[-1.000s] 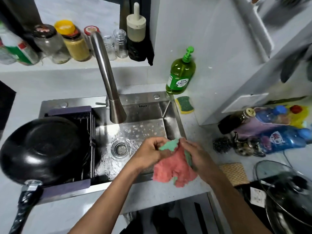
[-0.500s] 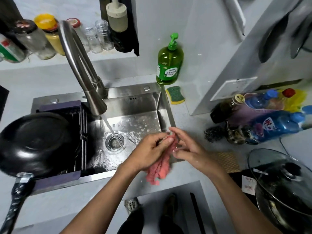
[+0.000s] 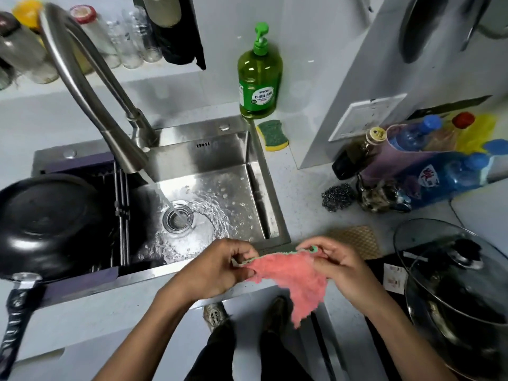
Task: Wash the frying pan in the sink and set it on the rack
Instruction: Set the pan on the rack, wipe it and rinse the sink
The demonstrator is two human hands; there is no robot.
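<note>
The black frying pan (image 3: 46, 224) lies upside down on the dark rack (image 3: 121, 215) over the left part of the steel sink (image 3: 258, 171), its handle (image 3: 16, 312) pointing toward me. Water runs from the faucet (image 3: 90, 94) into the drain (image 3: 178, 218). In front of the sink's near right corner, my left hand (image 3: 220, 268) and my right hand (image 3: 335, 265) each pinch an upper corner of a pink cloth (image 3: 294, 279) with a green edge. The cloth is spread between them and hangs down.
A green dish soap bottle (image 3: 259, 75) and a yellow-green sponge (image 3: 272, 134) sit behind the sink. A steel scourer (image 3: 338, 197) and lying bottles (image 3: 428, 166) are on the right counter. A pot with a glass lid (image 3: 453, 284) is at the near right. Jars (image 3: 24, 50) line the back ledge.
The tap came on between the first two frames and still runs. My hands have pulled apart, spreading the bunched pink cloth open, and they now sit nearer me, off the sink's edge.
</note>
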